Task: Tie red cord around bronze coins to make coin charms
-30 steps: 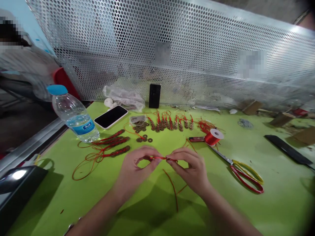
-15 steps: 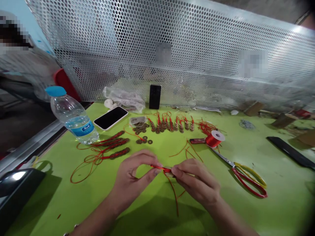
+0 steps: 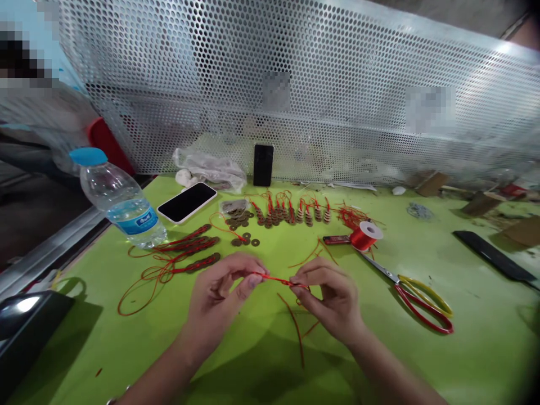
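My left hand (image 3: 221, 295) and my right hand (image 3: 331, 298) hover over the green table (image 3: 464, 349), each pinching one end of a short stretch of red cord (image 3: 276, 279) held taut between them. A loose tail of the cord (image 3: 295, 332) hangs down to the table between my wrists. Just beyond my hands lie loose brass coins (image 3: 244, 241) and a row of coin stacks tied with red cord (image 3: 291, 215).
A water bottle (image 3: 116, 199) stands at the left by finished red coin strings (image 3: 181, 256). A phone (image 3: 187, 202) lies flat and another (image 3: 263, 165) leans on the perforated metal screen (image 3: 337, 95). A red thread spool (image 3: 366, 235) and scissors (image 3: 415, 298) lie right. A person sits far left.
My hands moved toward me, then slightly back out, and drew apart a little. The red cord between them now stretches longer and tauter.
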{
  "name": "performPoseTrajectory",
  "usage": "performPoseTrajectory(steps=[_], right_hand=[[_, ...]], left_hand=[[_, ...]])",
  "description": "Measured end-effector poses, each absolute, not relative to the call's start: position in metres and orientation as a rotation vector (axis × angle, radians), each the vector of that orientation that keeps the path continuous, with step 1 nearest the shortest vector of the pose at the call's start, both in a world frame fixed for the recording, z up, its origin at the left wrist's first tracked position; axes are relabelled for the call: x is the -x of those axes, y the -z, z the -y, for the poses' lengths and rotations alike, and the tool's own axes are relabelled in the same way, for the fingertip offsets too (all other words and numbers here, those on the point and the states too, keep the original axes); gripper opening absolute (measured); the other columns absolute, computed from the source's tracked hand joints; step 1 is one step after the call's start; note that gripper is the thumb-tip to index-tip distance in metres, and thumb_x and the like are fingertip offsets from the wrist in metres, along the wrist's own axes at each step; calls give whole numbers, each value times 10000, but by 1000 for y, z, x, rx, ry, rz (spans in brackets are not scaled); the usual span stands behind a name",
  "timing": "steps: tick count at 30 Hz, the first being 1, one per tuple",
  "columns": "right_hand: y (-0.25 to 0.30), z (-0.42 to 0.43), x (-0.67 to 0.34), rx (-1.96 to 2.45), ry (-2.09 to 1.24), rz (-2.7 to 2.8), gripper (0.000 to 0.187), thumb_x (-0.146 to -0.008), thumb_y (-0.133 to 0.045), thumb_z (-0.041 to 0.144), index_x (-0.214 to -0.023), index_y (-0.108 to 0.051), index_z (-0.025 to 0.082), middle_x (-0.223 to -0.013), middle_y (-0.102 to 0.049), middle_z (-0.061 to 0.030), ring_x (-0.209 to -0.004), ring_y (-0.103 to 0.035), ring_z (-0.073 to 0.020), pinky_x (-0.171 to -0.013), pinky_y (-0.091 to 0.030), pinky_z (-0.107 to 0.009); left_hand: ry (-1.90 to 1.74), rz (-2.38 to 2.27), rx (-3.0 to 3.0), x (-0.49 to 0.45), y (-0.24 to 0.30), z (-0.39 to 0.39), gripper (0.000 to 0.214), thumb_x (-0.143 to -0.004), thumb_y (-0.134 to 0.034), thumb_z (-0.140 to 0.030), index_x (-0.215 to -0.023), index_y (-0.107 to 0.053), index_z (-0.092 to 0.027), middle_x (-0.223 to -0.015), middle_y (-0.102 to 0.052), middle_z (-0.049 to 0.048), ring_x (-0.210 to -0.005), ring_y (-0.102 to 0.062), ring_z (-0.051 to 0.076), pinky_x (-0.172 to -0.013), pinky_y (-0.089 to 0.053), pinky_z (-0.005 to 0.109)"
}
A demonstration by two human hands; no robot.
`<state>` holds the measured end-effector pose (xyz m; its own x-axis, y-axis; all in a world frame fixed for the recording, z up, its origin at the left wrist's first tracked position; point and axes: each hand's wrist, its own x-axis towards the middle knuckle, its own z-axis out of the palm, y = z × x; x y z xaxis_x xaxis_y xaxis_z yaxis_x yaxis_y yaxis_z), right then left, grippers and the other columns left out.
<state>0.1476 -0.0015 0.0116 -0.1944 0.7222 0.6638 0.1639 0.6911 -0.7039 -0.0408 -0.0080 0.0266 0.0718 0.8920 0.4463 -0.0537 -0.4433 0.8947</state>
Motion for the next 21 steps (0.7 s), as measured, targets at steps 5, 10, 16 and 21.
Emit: performPoseTrajectory(steps=[5, 10, 16, 21], right_hand=[[-7, -4, -144, 770, -1031, 1472, 83, -706, -711, 169, -718, -631, 191, -711, -633, -27, -639, -609, -123, -557, -513, -215], [-1, -7, -143, 836, -1218, 1405, 118, -701, -728, 245, -706, -630, 180, -699, -622, -16, -596, -591, -105, -523, -492, -198], [0, -7, -142, 899, -1145, 1537, 93, -722, -706, 260, -713, -658, 181, -687, -651, -33, -609, -598, -117, -546, -483, -218], [1, -8, -141, 969, -1146, 1542, 113, -702, -722, 286, -723, -692, 179, -670, -662, -41, -599, -594, -126, -532, -475, -227]], left_hand=[[-1484, -1012, -1460, 40, -24, 7, 94, -784, -635, -154, -808, -673, -236, -752, -675, -26, -684, -622, 96, -636, -504, 157], [-1295, -1038, -1413, 40, -21, 4, 187, -756, -676, -248, -941, -675, -227, -851, -695, 19, -771, -645, 145, -686, -533, 221], [-1160, -1087, -1450, 37, -23, 1, 58, -722, -680, -237, -744, -706, -189, -701, -694, 24, -666, -638, 153, -611, -529, 233], [-1160, -1074, -1377, 35, -21, -1, 66, -693, -693, -243, -709, -695, -179, -652, -683, 20, -600, -619, 146, -556, -511, 231]])
